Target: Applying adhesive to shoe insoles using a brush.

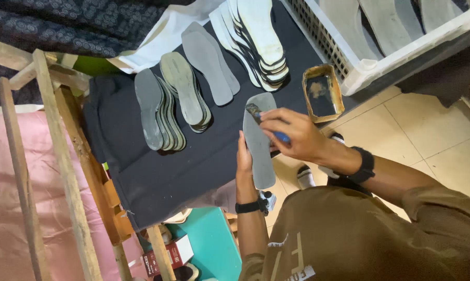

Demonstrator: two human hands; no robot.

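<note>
Single head camera, looking steeply down, close over dark cloth-covered bench [157, 171] and hands.

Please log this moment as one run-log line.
left hand: steadies grey insole | right hand: brush on insole | glue tin: beside
</note>
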